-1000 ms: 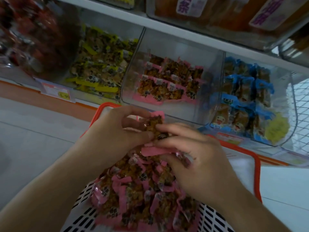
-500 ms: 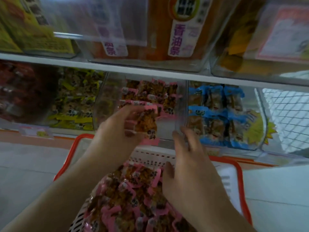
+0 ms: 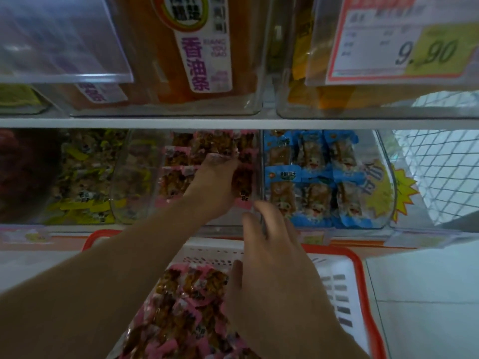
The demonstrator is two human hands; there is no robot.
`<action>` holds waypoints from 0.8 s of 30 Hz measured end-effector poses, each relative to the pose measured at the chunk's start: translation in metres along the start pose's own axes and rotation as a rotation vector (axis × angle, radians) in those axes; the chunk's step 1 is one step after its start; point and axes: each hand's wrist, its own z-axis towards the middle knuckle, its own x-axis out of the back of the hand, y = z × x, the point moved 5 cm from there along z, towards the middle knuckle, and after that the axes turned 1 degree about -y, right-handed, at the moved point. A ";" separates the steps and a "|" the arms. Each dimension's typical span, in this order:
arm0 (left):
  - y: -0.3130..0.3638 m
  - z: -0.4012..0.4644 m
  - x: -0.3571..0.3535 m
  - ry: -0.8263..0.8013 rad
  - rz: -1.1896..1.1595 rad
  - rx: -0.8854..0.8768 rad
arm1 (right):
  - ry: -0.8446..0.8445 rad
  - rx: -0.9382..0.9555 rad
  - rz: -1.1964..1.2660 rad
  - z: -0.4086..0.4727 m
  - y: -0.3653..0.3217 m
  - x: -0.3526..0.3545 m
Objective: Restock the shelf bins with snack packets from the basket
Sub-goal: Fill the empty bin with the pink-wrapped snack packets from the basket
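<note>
The orange packet (image 3: 197, 47) in the upper shelf bin carries a white label (image 3: 204, 63) printed with purple characters "香油条" and small text "XIANG YOU TIAO". The price tag (image 3: 404, 40) at upper right reads "9.90" on a yellow field. Printing on the pink, blue and yellow packets below is too blurred to read.

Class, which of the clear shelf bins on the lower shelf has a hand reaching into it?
The middle bin, holding pink packets; the left hand is inside it. The yellow-packet and blue-packet bins beside it are untouched.
</note>
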 end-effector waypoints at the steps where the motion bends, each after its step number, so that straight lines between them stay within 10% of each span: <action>1: -0.002 0.000 -0.002 0.028 0.082 -0.019 | -0.005 -0.002 0.001 0.000 0.001 0.002; 13: 0.007 -0.005 -0.004 0.029 0.247 0.005 | 0.008 0.020 -0.019 0.000 0.001 0.006; 24: 0.000 -0.124 0.094 0.198 -0.239 0.139 | 0.222 -0.053 0.128 -0.003 0.017 0.031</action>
